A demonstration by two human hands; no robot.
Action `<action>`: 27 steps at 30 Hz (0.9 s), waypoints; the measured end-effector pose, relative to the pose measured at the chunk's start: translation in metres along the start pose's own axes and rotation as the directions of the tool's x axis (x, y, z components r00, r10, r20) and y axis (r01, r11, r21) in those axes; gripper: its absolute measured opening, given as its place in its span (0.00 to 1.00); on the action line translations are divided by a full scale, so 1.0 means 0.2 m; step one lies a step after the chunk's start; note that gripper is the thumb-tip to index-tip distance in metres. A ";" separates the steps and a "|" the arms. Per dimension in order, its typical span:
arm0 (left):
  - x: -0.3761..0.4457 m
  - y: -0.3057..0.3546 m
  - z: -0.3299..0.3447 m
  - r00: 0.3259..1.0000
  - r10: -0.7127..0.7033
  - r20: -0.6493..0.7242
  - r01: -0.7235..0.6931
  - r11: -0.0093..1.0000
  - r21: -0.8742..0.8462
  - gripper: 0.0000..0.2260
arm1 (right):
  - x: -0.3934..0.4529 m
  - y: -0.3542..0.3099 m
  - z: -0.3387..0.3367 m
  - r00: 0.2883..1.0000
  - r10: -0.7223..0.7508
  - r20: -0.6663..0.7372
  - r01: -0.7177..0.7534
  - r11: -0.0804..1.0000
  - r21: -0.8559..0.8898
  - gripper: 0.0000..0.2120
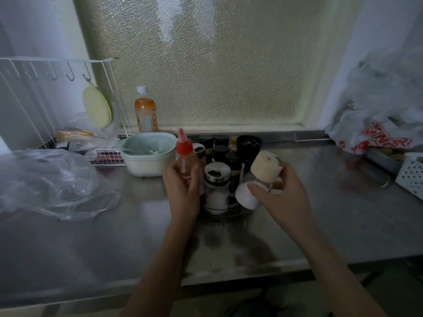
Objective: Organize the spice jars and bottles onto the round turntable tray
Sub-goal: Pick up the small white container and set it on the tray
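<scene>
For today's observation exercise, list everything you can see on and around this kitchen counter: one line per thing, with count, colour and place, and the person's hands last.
counter: one, steel grey, fills the foreground
turntable tray: one, clear, centre, mostly hidden by jars
black-capped jars: several, dark, back of tray
shaker jar: one, silver lid, white contents, front of tray
squeeze bottle: one, red cap, in left grip
cork-lidded jar: one, beige lid, tilted, in right grip
white cap: one, below that jar
bowl: one, pale green and white, left of tray
drink bottle: one, orange, by window
wire rack: one, white, far left
plastic bags: clear left, white and red right
left hand: one, shut on bottle
right hand: one, shut on jar
</scene>
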State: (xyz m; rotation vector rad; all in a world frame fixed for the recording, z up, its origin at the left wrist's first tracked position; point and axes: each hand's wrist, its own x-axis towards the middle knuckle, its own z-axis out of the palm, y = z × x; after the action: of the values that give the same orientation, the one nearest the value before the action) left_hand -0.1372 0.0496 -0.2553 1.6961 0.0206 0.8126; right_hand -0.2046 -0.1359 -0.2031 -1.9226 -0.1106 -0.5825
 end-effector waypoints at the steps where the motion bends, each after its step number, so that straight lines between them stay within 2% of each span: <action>1: 0.02 0.01 -0.01 0.999 -0.029 -0.019 0.028 0.998 -0.053 0.15 | -0.01 0.01 0.00 1.000 0.002 0.000 -0.002 1.000 0.000 0.23; 4: 0.15 0.05 -0.06 0.996 -0.095 0.000 0.093 0.982 -0.162 0.18 | -0.02 0.02 0.01 1.000 0.006 -0.002 -0.006 1.000 -0.006 0.23; 6: 0.26 0.06 -0.10 0.982 -0.132 0.135 0.155 0.972 -0.176 0.20 | -0.02 0.03 0.02 1.000 0.011 0.001 -0.011 1.000 -0.001 0.23; 7: 0.30 0.06 -0.12 0.954 -0.168 0.250 0.226 0.947 -0.226 0.19 | -0.01 0.03 0.02 1.000 0.013 0.004 -0.013 1.000 0.007 0.23; 9: 0.36 0.04 -0.13 0.849 -0.198 0.489 0.399 0.847 -0.350 0.18 | -0.01 0.05 0.04 1.000 0.019 0.017 -0.020 0.999 0.030 0.24; 11: 0.40 0.02 -0.13 0.765 -0.226 0.603 0.531 0.752 -0.391 0.20 | -0.01 0.06 0.05 0.999 0.021 0.038 -0.022 0.999 0.043 0.25; 15: 0.40 0.00 -0.14 0.711 -0.252 0.657 0.600 0.705 -0.379 0.23 | 0.00 0.10 0.06 0.998 0.025 0.064 -0.027 0.999 0.042 0.26; 23: 0.37 0.01 -0.21 0.614 -0.288 0.735 0.711 0.607 -0.356 0.26 | 0.00 0.10 0.06 1.000 0.006 0.008 -0.006 1.000 0.018 0.25; 27: 0.36 0.00 -0.26 0.607 -0.329 0.723 0.716 0.622 -0.317 0.24 | 0.02 0.11 0.05 1.000 0.003 -0.021 -0.003 1.000 0.000 0.24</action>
State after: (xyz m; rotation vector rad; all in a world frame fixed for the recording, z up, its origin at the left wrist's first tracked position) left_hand -0.1093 0.1246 -0.2160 1.1508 -0.1273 -0.2472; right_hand -0.1895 -0.1380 -0.2227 -1.9157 -0.0945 -0.6010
